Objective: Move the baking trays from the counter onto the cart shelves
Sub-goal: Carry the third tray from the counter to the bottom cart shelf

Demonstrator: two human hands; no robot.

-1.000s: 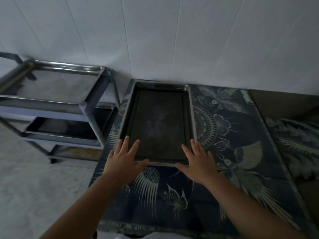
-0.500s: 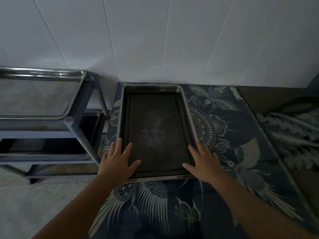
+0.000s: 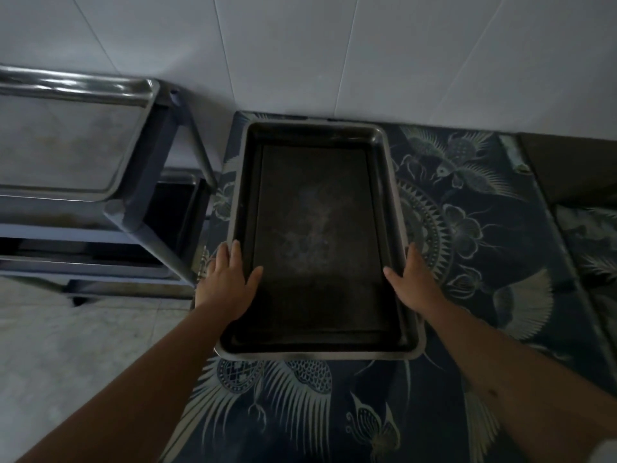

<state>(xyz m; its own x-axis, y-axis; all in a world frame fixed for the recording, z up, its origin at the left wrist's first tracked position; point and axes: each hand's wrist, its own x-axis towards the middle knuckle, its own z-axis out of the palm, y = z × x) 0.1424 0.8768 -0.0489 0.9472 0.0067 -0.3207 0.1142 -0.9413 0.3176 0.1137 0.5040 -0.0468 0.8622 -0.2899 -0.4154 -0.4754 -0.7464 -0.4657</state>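
1. The baking tray (image 3: 317,242) is a dark, well-used rectangular pan with a paler metal rim. It sits lengthwise on the tabletop (image 3: 484,228), far end almost at the white tiled wall (image 3: 300,45), near end pointing at the camera.
2. The left hand (image 3: 227,282) is on the tray's left long edge, about two thirds of the way toward the near end. Its fingers (image 3: 230,259) lie close together along the outside of the rim and the thumb hooks over into the pan, so it grips that edge.
3. The right hand (image 3: 414,282) mirrors it on the right long edge: thumb inside the pan, the rest of the hand wrapped round the outer rim. Those outer digits are mostly hidden, so I can't tell how tightly they're pressed together.
4. Can't really tell if the tray is lifted off the surface or just resting on it, pretty dim lighting.
5. The tabletop is covered with a dark blue cloth (image 3: 467,182) printed with pale birds, fish and butterflies.
6. The cart (image 3: 140,202) stands just left of the tabletop, a grey metal frame. Its top shelf (image 3: 66,142) is a shiny rimmed steel surface, and a lower shelf (image 3: 173,212) below looks dark, contents unclear.
7. Pale floor (image 3: 66,345) under the cart.
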